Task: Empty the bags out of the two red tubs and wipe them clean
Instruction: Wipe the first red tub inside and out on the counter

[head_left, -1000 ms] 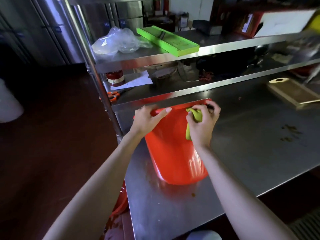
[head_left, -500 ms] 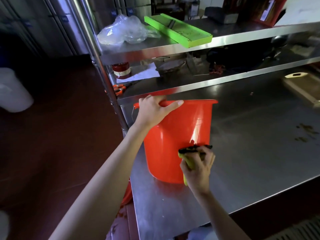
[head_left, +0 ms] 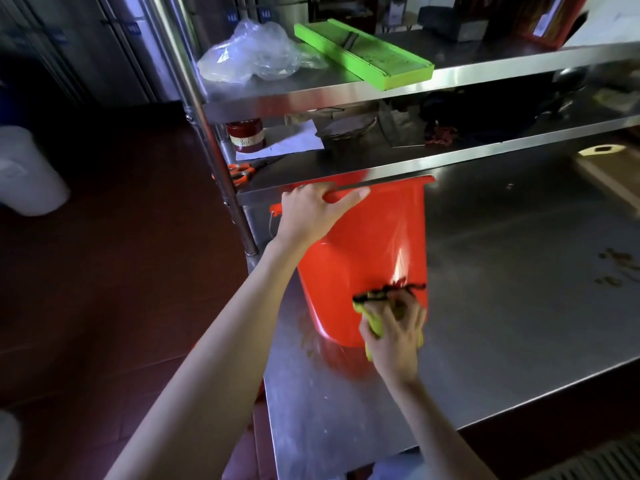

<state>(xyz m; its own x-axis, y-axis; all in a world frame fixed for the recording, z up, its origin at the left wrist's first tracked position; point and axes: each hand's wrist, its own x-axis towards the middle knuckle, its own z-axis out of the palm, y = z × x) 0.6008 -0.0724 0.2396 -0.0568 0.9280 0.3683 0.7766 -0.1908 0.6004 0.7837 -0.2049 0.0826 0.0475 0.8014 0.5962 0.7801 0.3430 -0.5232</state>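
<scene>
The left hand grips the rim of the red tub, fingers curled over the edge into the inside and the thumb stretched along the outer lip. The right hand is lower down, near the tub's base, clamped on a yellow-green cloth with a dark edge and pressing it against the tub's outer wall. The two hands are well apart, one at the top of the tub and one at the bottom.

The tub stands on the steel table, near its left end and tilted a little, with its rim tucked just under the front edge of the lower shelf. A bright glare runs down the tub's side just above the cloth. Brown smears mark the tabletop beside the tub's base, and a few dark spots lie further right.

On the lower shelf sit a red jar, a sheet of paper and a dark shallow bowl; orange-handled scissors lie at its left corner. The upper shelf carries a crumpled clear plastic bag and, just beside it, a long green slicer board. At the far right of the table lies a wooden cutting board. A white bucket stands on the dark red floor to the left.
</scene>
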